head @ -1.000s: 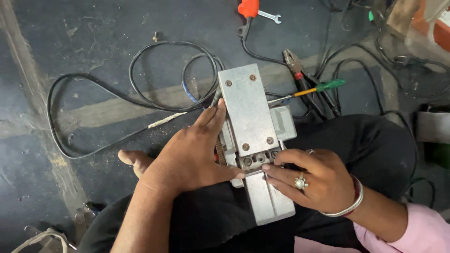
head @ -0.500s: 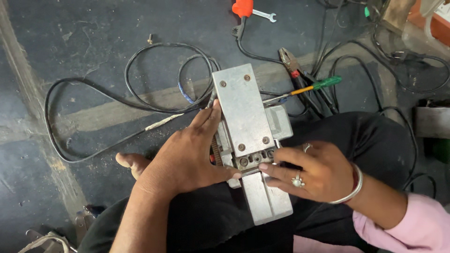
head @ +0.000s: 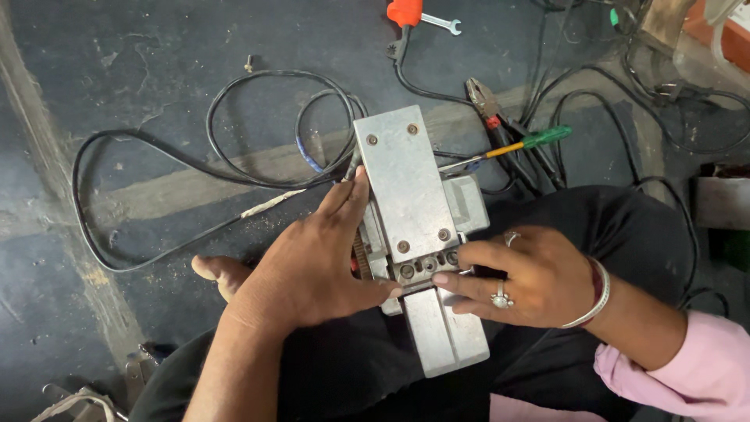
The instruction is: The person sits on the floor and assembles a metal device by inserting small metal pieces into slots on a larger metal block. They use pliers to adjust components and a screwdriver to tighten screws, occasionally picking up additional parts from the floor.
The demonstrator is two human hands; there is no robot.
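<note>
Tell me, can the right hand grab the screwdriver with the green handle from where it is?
Probably yes. The screwdriver lies on the floor just beyond the metal power tool, and nothing covers its handle. The right hand rests on that tool, so it would have to let go first.

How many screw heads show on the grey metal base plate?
4 screw heads on the grey metal base plate: two at the far end, two near the blade slot. The hands may hide more.
</note>
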